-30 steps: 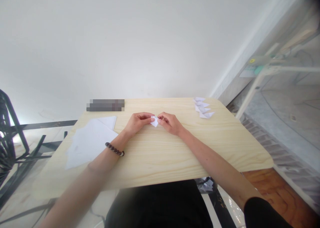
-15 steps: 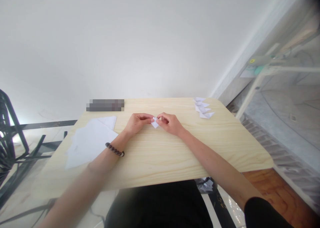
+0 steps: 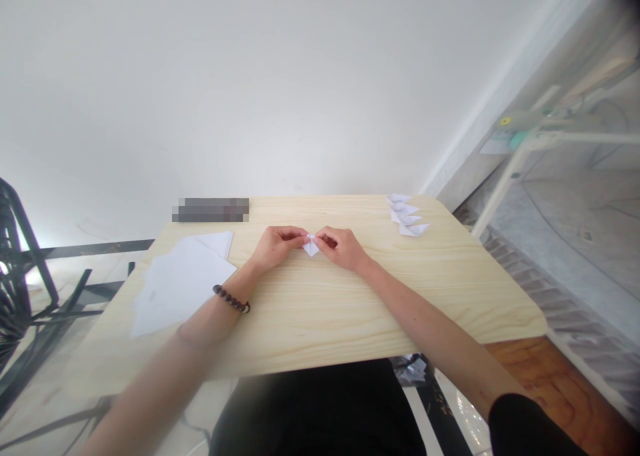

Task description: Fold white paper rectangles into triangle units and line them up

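Observation:
Between my two hands is a small piece of folded white paper point(image 3: 311, 248), its point facing me and a crease running down its middle. My left hand point(image 3: 275, 246), with a dark bead bracelet on the wrist, pinches the paper's left side between thumb and fingers. On the right side, my right hand point(image 3: 341, 245) pinches it in the same way. The fingertips hide the upper part of the paper. Both hands are just above the wooden table point(image 3: 320, 316), near its middle.
Several folded white paper pieces point(image 3: 413, 231) lie in an overlapping row at the table's back right. Loose white sheets point(image 3: 185, 283) are spread at the left, beside my left forearm. A blurred-out dark object point(image 3: 210, 211) lies at the back left. A white wall point(image 3: 320, 96) stands behind the table.
The folded paper has turned slightly, so its point and middle crease now face me more squarely. Both hands keep their pinch and have barely moved.

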{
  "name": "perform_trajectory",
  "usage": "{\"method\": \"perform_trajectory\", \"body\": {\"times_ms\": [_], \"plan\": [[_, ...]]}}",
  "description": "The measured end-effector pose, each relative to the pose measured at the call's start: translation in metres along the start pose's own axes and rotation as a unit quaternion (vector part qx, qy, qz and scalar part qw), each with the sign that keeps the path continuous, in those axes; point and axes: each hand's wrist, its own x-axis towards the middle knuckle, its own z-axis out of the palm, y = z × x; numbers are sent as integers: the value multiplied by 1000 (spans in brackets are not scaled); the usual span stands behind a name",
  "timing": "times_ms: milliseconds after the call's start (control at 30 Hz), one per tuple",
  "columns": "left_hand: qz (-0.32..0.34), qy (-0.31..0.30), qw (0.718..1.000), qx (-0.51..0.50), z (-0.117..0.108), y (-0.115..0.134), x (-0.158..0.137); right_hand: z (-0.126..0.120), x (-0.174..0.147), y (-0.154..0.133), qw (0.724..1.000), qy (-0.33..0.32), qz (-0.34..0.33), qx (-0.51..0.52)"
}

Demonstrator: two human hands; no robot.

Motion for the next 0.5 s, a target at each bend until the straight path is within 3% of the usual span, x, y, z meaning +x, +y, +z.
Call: {"method": "perform_trajectory", "body": {"times_ms": [500], "plan": [[-28, -68, 997, 1, 1, -4, -1, 2, 0, 4, 998, 12, 38, 41]]}}
